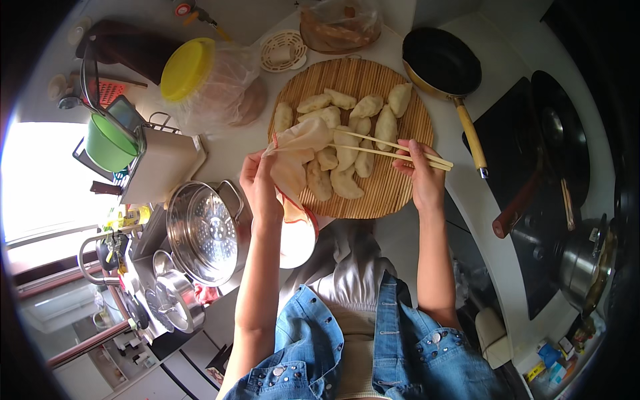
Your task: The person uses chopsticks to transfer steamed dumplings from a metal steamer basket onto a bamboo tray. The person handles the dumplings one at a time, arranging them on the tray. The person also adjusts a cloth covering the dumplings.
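Note:
My left hand (262,187) pinches the edge of a pale cloth with red trim (295,155), which hangs over the left part of a round slatted mat (400,185). Between the fingers of my right hand (424,172) is a pair of light wooden chopsticks (395,150); their tips point left, close to the cloth's right edge. Several pale dumplings (346,184) lie on the mat. Whether the tips touch the cloth or a dumpling, I cannot tell. Below my left hand stands a white container with a red rim (299,245), partly covered by the cloth and my forearm.
A steel steamer pot with a perforated bottom (202,232) stands left. A frying pan (442,62) lies beyond the mat's right side, its handle near the black cooktop (520,200). At the upper left are a yellow-lidded container (187,69), plastic bags (215,95) and a green bowl (107,145).

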A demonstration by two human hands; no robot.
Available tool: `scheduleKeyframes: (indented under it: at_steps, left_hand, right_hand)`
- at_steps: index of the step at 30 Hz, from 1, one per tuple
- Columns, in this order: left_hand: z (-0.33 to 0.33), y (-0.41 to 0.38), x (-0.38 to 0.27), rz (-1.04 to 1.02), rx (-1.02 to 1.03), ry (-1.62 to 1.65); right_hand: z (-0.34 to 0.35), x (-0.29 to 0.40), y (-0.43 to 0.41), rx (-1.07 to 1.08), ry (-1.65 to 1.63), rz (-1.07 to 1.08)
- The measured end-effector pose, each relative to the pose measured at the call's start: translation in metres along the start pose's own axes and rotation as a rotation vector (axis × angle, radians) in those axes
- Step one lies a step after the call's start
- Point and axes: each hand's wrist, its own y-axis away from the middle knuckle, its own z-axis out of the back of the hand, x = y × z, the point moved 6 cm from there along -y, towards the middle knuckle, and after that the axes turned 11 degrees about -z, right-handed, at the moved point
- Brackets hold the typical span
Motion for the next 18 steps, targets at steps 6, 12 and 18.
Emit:
scheduleKeyframes:
  at_steps: [6, 12, 18]
  left_hand:
    - [0.009, -0.007, 0.007, 0.047, 0.035, -0.176]
    - [-0.004, -0.012, -0.001, -0.13, 0.241, -0.575]
    - [-0.049, -0.008, -0.03, -0.533, 0.478, -1.148]
  right_hand:
    - [-0.01, 0.004, 0.006, 0.024, 0.02, -0.009]
    - [-0.026, 0.013, 0.016, 0.07, 0.043, 0.001]
    - [-0.046, 0.025, 0.032, 0.195, 0.157, 0.123]
